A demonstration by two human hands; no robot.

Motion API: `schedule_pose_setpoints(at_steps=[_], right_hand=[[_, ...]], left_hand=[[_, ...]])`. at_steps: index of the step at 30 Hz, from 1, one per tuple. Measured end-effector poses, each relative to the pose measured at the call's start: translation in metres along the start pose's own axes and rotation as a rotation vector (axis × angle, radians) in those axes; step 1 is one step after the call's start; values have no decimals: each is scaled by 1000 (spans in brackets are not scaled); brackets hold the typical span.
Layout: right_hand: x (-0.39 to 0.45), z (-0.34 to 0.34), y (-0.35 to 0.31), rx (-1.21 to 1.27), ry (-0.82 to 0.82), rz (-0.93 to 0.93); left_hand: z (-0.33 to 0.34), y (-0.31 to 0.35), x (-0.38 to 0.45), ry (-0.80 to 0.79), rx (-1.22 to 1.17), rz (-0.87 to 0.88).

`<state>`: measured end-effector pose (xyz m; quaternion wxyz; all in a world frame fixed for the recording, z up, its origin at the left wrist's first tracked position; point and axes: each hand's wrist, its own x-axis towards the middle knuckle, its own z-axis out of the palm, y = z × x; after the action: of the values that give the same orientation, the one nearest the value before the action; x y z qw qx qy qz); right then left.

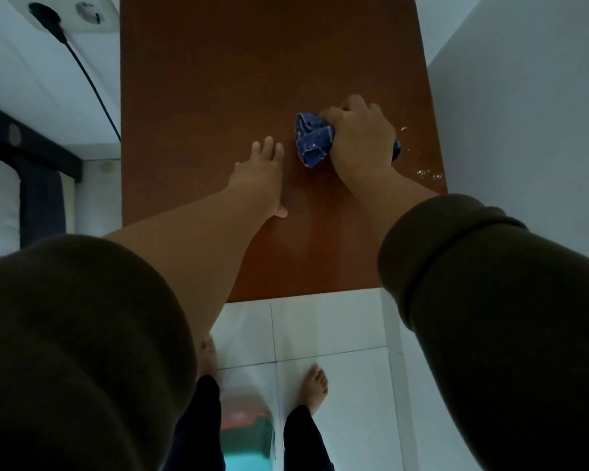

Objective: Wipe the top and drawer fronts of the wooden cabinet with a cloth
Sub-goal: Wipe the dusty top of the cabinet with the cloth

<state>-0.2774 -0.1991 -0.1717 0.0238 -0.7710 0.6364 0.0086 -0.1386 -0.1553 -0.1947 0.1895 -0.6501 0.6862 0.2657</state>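
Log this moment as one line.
right hand grips blue cloth on cabinet top | left hand flat | white specks remain

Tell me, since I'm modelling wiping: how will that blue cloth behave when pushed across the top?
The blue cloth looks soft and floppy, bunched under the right hand. It will probably crumple, not slide flat, and seems light.

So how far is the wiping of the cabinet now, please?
Early, by the look of it. The right hand grips a bunched blue cloth on the cabinet top, while the left hand rests flat beside it. White specks remain near the right edge, so the top is not finished. The drawer fronts are out of view, so I cannot judge them.
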Motion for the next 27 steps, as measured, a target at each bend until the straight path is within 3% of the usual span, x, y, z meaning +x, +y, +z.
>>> schedule_pose_setpoints(at_steps=[12, 27], right_hand=[[29, 4, 7, -62, -190, -29], [-165, 11, 8, -28, -279, -118]], left_hand=[[2, 2, 2, -30, -9, -3], [10, 8, -2, 53, 44, -17]])
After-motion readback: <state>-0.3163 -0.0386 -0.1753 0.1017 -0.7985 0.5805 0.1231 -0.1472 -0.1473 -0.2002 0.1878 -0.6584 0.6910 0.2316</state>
